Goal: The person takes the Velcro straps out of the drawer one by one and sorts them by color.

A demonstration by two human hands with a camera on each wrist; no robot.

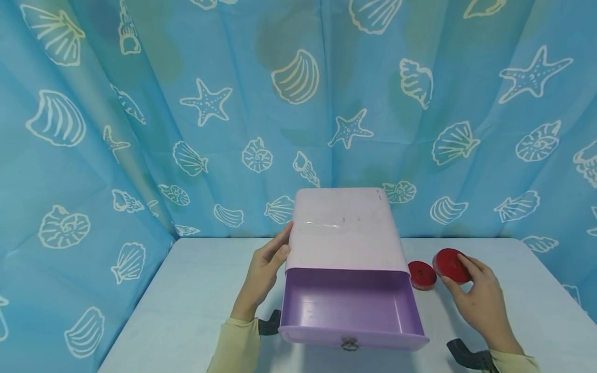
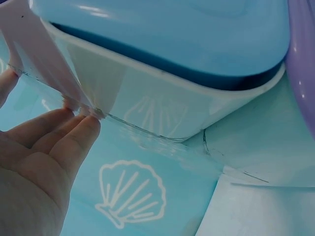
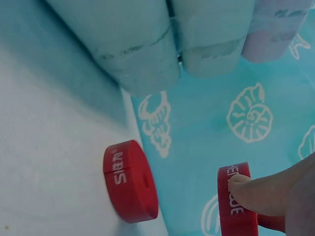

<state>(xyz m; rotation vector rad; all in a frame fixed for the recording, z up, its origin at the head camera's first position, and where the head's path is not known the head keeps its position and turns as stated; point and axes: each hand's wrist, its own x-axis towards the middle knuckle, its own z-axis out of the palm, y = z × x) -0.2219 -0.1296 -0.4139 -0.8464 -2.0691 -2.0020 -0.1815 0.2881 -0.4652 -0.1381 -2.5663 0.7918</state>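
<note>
A pale drawer cabinet (image 1: 345, 228) stands mid-table with its top purple drawer (image 1: 352, 305) pulled out; no contents show inside. My left hand (image 1: 262, 274) rests its fairly straight fingers against the cabinet's left side. In the left wrist view those fingertips touch the casing below a blue drawer (image 2: 172, 39). Right of the cabinet, my right hand (image 1: 482, 305) pinches a red roll of tape (image 1: 448, 264) between thumb and fingers. White lettering shows on its edge in the right wrist view. Beside it, a second red roll of tape (image 3: 129, 182) stands near the cabinet.
The white tabletop (image 1: 186, 311) carries the cabinet and rolls. A blue curtain (image 1: 224, 155) with shell and starfish prints hangs behind and to the left. The open drawer's front, with a metal ring pull (image 1: 350, 344), juts toward me between my forearms.
</note>
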